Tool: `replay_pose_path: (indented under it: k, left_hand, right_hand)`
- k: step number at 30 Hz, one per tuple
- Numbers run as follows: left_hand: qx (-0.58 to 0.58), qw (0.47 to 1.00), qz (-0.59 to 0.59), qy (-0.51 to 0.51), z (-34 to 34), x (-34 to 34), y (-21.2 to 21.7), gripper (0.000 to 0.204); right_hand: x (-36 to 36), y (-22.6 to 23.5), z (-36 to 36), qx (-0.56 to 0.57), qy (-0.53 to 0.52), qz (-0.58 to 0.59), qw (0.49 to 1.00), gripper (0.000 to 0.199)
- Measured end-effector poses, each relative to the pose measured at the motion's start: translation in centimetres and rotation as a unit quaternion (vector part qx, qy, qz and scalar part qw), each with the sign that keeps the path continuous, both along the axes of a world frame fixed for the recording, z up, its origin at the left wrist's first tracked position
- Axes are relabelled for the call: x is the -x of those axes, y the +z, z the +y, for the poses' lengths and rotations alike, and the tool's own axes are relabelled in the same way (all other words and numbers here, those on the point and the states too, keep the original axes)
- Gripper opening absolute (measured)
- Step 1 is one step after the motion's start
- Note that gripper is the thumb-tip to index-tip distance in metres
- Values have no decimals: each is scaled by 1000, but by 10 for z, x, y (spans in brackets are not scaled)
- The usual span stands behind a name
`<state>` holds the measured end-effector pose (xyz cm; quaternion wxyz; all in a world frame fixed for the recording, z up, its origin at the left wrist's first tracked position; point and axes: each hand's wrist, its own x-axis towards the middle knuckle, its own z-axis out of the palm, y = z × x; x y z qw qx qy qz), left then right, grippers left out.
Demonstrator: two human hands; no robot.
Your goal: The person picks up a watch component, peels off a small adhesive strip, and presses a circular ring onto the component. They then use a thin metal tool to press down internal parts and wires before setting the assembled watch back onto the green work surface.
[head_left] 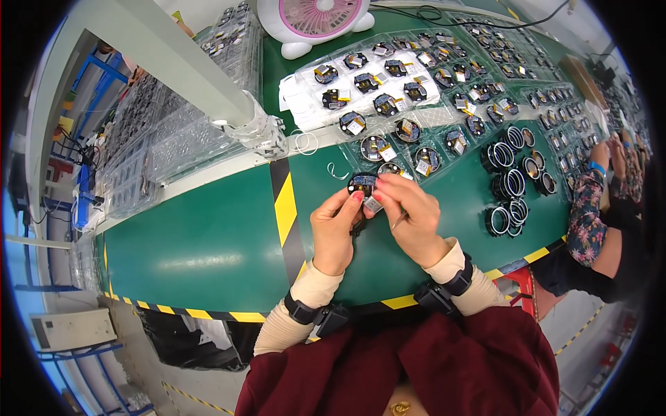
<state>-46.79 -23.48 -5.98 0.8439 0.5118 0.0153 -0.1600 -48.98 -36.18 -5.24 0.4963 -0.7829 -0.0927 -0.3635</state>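
Between both hands, over the front of the green table, is a small round black circuit board [361,183] with a silvery piece [373,203] at its lower side. My left hand [334,232] is closed on the board's left edge, thumb on top. The fingers of my right hand [414,211] pinch its right side by the silvery piece. A thin metal thing [399,220] shows under the right fingers; its kind I cannot make out. Just beyond the hands, similar round boards [373,148] with silvery and yellow parts lie in a clear plastic tray [444,161].
Black and silver rings [499,220] stand in stacks to the right. A white and pink fan [319,19] sits at the back. A grey post [187,66] rises at left, beside stacked clear trays [132,163]. Another person's arm [588,215] is at far right.
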Motion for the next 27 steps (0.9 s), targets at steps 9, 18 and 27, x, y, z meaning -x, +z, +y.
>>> replay_pose_path:
  k: [9, 18, 27]
  left_hand:
    - [85, 995, 43, -7, 2, -5, 0, 15]
    - [-153, 982, -104, 24, -6, 2, 2, 20]
    - [-93, 995, -27, -28, 0, -6, 0, 18]
  right_hand:
    - [4, 8, 2, -244, 112, 145, 952, 9]
    - [-3, 0, -3, -275, 126, 264, 916, 14]
    - [-6, 0, -14, -319, 201, 307, 874, 27]
